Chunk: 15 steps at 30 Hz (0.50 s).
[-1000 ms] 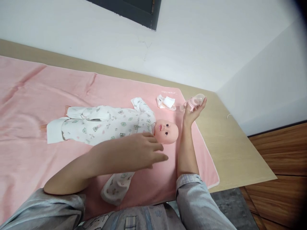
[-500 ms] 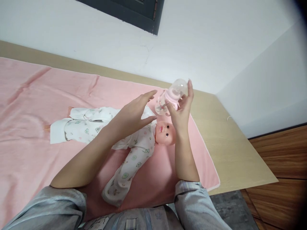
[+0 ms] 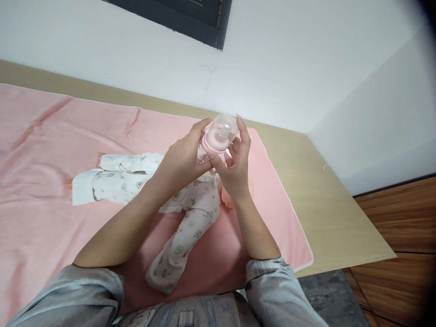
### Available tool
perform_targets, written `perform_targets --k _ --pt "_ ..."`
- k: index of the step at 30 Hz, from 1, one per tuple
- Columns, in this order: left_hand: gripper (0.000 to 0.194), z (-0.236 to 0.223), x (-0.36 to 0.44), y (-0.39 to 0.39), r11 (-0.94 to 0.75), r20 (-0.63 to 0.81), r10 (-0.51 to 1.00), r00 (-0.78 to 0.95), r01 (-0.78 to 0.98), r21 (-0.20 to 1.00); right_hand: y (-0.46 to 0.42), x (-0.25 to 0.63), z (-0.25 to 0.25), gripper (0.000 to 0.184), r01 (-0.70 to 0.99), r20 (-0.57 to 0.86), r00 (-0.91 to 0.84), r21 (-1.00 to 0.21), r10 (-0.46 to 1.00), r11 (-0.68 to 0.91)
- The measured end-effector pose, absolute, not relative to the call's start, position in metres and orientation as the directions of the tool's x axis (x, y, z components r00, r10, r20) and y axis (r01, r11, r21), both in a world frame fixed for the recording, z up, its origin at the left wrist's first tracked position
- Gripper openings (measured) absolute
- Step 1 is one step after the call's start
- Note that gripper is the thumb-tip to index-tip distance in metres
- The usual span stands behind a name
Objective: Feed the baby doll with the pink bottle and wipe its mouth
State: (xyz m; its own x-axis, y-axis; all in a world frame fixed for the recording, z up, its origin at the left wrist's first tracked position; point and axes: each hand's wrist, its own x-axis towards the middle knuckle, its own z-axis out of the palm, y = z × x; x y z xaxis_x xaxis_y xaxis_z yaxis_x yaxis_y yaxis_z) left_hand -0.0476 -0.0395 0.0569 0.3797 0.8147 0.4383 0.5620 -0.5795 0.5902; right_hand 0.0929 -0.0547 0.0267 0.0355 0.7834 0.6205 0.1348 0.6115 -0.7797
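A pink baby bottle (image 3: 220, 133) with a clear domed cap is held up in front of me by both hands. My left hand (image 3: 185, 156) wraps its fingers round the bottle from the left. My right hand (image 3: 235, 165) grips it from the right, fingertips on the cap. Below them a baby doll (image 3: 136, 181) in a white printed sleepsuit lies on its back on a pink blanket (image 3: 44, 136). My hands hide the doll's head. One sleeve of the suit (image 3: 177, 250) stretches toward me.
The blanket covers most of a light wooden table (image 3: 327, 213) set against a white wall. The table's right corner and front edge are bare wood. A dark frame (image 3: 190, 18) hangs on the wall. Wooden flooring (image 3: 402, 254) shows at the right.
My right hand lifted the bottle from the table's far side and brought it left over the doll's head. My left hand rose from the doll and closed on the bottle.
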Motion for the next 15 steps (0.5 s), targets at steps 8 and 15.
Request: perform_targets --k 8,15 --pt "0.076 0.056 -0.048 -0.037 -0.565 0.390 0.825 0.410 0.628 0.535 -0.061 0.095 0.037 0.058 0.281 0.730 0.171 -0.680 0.661 0.678" --pt "0.070 0.053 -0.070 -0.010 -0.561 0.430 0.823 0.371 0.649 0.514 -0.038 0.158 0.038 0.072 0.488 0.774 0.325 -0.629 0.543 0.605"
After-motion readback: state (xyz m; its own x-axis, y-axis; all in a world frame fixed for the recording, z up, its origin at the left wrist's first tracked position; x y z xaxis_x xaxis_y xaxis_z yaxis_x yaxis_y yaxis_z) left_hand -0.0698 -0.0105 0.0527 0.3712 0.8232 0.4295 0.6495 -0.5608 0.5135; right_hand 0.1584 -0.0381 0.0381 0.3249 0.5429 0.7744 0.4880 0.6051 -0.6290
